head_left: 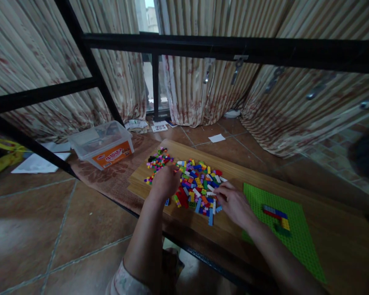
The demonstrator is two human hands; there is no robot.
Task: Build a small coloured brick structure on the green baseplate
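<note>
A pile of mixed toy building bricks (198, 180) is spread over a wooden board. At the pile's left side is my left hand (166, 181), fingers curled together; whatever is in them is hidden. My right hand (233, 201) reaches the pile's right edge with thumb and fingers pinched together among white and blue bricks, and I cannot make out what they hold. To the right lies a green baseplate (301, 246). On it stands a small L-shaped build of joined bricks (276, 214) in grey, red, blue, yellow and dark green.
The wooden board (230, 166) rests on a low bench with a brown cloth (95, 182). Beyond its left end is a clear plastic tub (103, 141) with an orange label. A black metal frame (184, 44) and striped curtains (190, 90) stand behind. Papers lie on the tiled floor.
</note>
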